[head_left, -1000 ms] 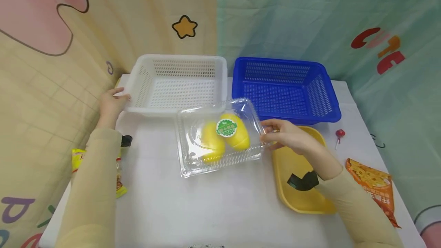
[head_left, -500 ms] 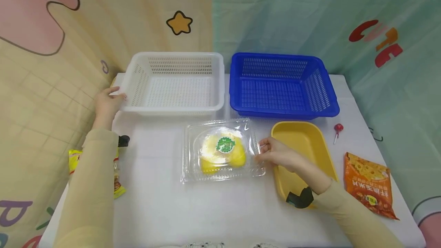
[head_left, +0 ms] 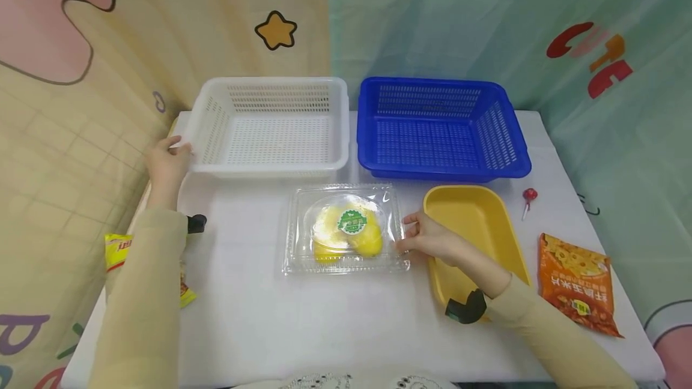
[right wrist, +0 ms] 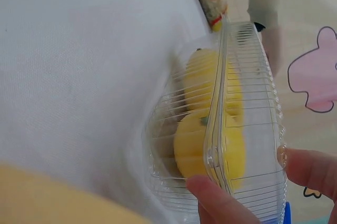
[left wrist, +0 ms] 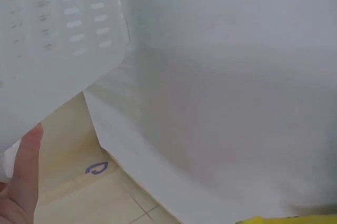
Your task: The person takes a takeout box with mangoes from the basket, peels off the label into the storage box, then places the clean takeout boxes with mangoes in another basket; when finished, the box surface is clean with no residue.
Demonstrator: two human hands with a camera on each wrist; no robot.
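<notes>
My left hand (head_left: 167, 165) grips the left rim of a white perforated basket (head_left: 270, 168), thumb against the rim in the left wrist view. My right hand (head_left: 432, 240) pinches the right side of a clear plastic clamshell box (head_left: 303, 257) with a round green label on its lid. In the right wrist view, the thumb is at the box's seam and a finger at the lid edge. Yellow fruit-like pieces (right wrist: 205, 145) lie inside the box, their kind unclear. The box looks flat on the white table in front of the baskets.
A blue perforated basket (head_left: 443, 171) stands right of the white one. A yellow tray (head_left: 465, 209) lies partly under the right forearm. Farther right are a red lollipop (head_left: 530, 194) and an orange snack bag (head_left: 578, 284). Yellow packets (head_left: 116, 248) lie beside the left forearm.
The clear box has come down from its tilt near the white basket's front rim and now lies level on the table. The left hand stays at the basket rim.
</notes>
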